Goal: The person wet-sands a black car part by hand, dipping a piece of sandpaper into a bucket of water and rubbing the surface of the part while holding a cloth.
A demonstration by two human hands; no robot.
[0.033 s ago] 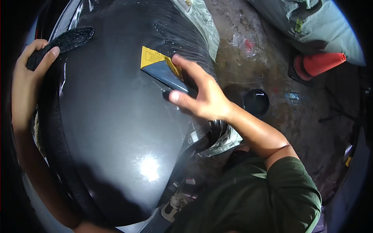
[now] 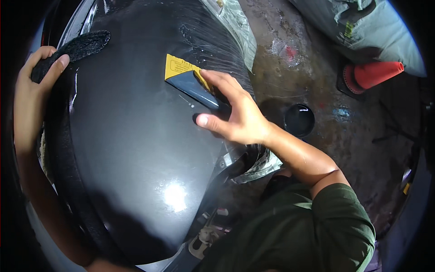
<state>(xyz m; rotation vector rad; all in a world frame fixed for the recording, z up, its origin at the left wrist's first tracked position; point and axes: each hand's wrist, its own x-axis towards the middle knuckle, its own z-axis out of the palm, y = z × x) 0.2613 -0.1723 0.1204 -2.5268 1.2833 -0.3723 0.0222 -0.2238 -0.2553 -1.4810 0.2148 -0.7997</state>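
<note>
A dark sponge-like pad (image 2: 90, 45) with a wet, rough surface is pinched in my left hand (image 2: 38, 81), over the left edge of a glossy dark curved vehicle panel (image 2: 131, 122). On the panel's upper right lies a folded sheet of sandpaper (image 2: 179, 68), with yellow backing and a dark slate face. My right hand (image 2: 240, 109) is at the sheet's right end. Its fingers are stretched along the yellow edge, and its thumb stands apart below. The palm side, and where the fingers touch the sheet, is partly hidden.
Wet streaks run across the panel's far right, beside crumpled plastic sheeting (image 2: 240, 36). A dark round bucket (image 2: 299, 120) stands on the stained wet floor. Farther right are an orange traffic cone (image 2: 374, 76) lying tilted and a large plastic-covered bulk (image 2: 376, 31).
My right hand has shifted slightly down, its thumb farther from the sandpaper. The sheet has barely moved. My left hand and the pad stay in place.
</note>
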